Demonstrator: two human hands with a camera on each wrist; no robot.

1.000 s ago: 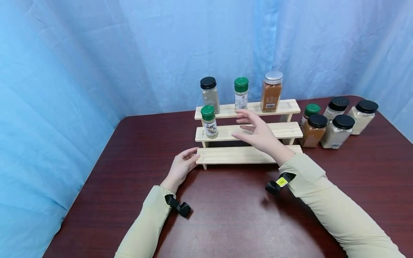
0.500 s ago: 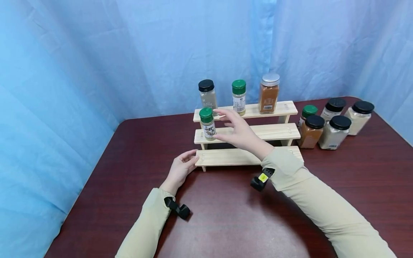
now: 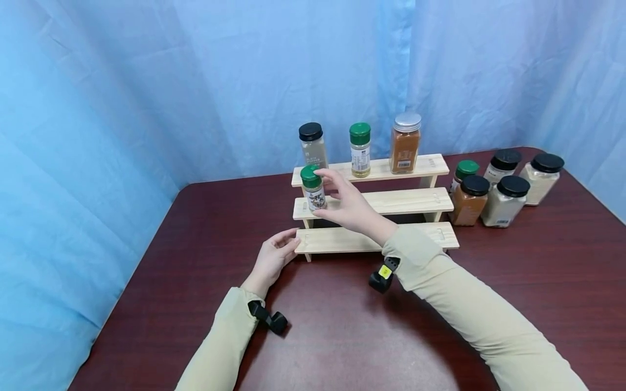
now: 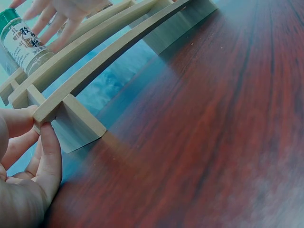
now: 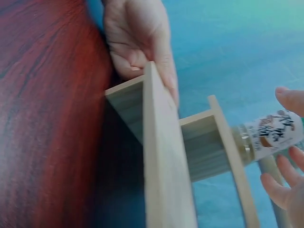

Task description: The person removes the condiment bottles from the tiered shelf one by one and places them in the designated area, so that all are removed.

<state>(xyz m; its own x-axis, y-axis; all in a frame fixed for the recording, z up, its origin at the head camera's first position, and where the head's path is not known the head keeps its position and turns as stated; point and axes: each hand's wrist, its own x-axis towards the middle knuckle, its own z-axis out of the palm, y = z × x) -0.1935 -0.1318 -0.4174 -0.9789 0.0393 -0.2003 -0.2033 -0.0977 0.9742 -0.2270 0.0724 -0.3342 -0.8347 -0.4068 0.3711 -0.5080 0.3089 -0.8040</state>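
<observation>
A three-step wooden display rack (image 3: 401, 201) stands on the table. My left hand (image 3: 273, 259) pinches the left end of its lowest step between thumb and fingers, as the left wrist view shows up close. On the middle step, at the left end, a small spice bottle (image 3: 315, 200) with a green cap and printed label stands upright. My right hand (image 3: 349, 206) is at this bottle, with a fingertip right at the cap and the thumb near the base. In the right wrist view the bottle (image 5: 273, 135) lies between the spread thumb and fingers.
Along the top step stand a black-capped pepper jar (image 3: 313, 147), a green-capped bottle (image 3: 360, 155) and a silver-lidded jar of orange-brown powder (image 3: 405, 146). Right of the rack several jars stand grouped, including an orange-brown one (image 3: 468, 203). Blue curtain (image 3: 244, 81) hangs behind the table.
My right hand has moved left from over the middle of the rack to the green-capped bottle on the middle step. My left hand keeps its pinch on the lowest step.
</observation>
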